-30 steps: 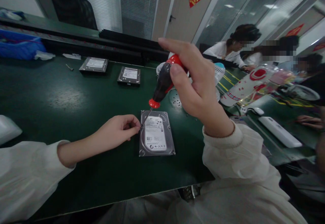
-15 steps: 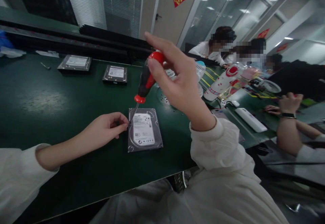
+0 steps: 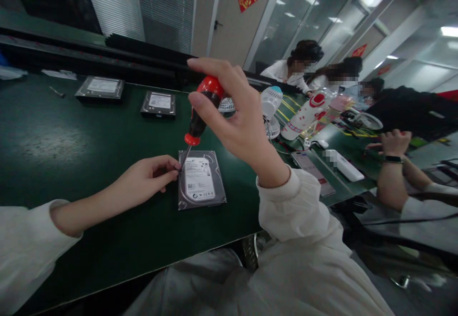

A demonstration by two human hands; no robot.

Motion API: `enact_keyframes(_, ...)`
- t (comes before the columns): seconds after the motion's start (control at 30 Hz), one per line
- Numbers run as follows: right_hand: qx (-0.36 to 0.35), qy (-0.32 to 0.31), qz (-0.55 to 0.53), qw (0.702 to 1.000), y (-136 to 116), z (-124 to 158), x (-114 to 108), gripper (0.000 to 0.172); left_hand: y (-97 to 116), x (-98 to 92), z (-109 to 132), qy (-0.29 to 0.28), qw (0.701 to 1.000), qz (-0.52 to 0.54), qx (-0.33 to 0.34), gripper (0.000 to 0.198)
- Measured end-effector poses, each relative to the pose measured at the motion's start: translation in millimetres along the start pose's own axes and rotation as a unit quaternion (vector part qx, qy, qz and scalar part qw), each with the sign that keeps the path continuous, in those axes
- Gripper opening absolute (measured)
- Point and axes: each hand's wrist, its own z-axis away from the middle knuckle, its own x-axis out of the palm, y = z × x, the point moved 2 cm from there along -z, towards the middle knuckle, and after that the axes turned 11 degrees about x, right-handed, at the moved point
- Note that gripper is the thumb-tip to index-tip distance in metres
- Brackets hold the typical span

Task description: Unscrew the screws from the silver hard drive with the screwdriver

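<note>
A hard drive (image 3: 218,182) with a white label lies flat on the green table. My right hand (image 3: 238,115) holds a red and black screwdriver (image 3: 198,124) by the upper handle, thumb on the near side and one finger stretched out beyond it. The screwdriver leans, its shaft running down to the drive's upper left edge. Right at that tip my left hand (image 3: 153,175) has thumb and fingers pinched together against the drive's edge. Whatever sits between those fingertips is too small to make out.
Two more hard drives, one on the left (image 3: 100,88) and one nearer the middle (image 3: 158,104), lie toward the back. On the right are a small white fan (image 3: 271,102), a white bottle (image 3: 304,115), a phone (image 3: 315,173) and a white case (image 3: 344,165). A co-worker's arm (image 3: 393,175) is farther right.
My right hand has shifted slightly left and down around the screwdriver, whose handle leans a little less. The left hand's pinch stays at the drive's edge. The whole view has turned slightly.
</note>
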Motion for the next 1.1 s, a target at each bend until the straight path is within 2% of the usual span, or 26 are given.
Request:
enact_keyframes(0.13,-0.007,-0.040,-0.032,0.999,2,3,4,0.050,-2,0.0,0,0.002,1.000,-0.002,0.001,0.029)
enact_keyframes(0.33,0.005,0.044,-0.008,0.999,14,8,11,0.046,-5,-0.4,-1,-0.007,1.000,-0.025,-0.012,0.031)
enact_keyframes(0.53,0.090,-0.015,-0.090,0.992,28,9,16,0.051,-7,-1.6,-1,-0.012,0.999,-0.032,-0.010,0.031)
enact_keyframes(0.63,0.108,0.019,-0.097,0.989,31,12,19,0.049,-10,-2.3,-1,-0.012,0.999,-0.039,-0.009,0.031)
enact_keyframes(0.77,0.065,0.088,-0.117,0.987,31,14,22,0.039,-11,-2.5,0,-0.013,0.999,-0.042,-0.008,0.031)
enact_keyframes(0.97,0.001,0.058,-0.155,0.986,34,13,25,0.046,-9,-1.9,0,-0.003,0.999,-0.037,-0.002,0.031)
enact_keyframes(1.1,-0.020,0.102,-0.127,0.986,33,12,20,0.045,-8,-1.4,0,0.002,0.999,-0.039,-0.004,0.026)
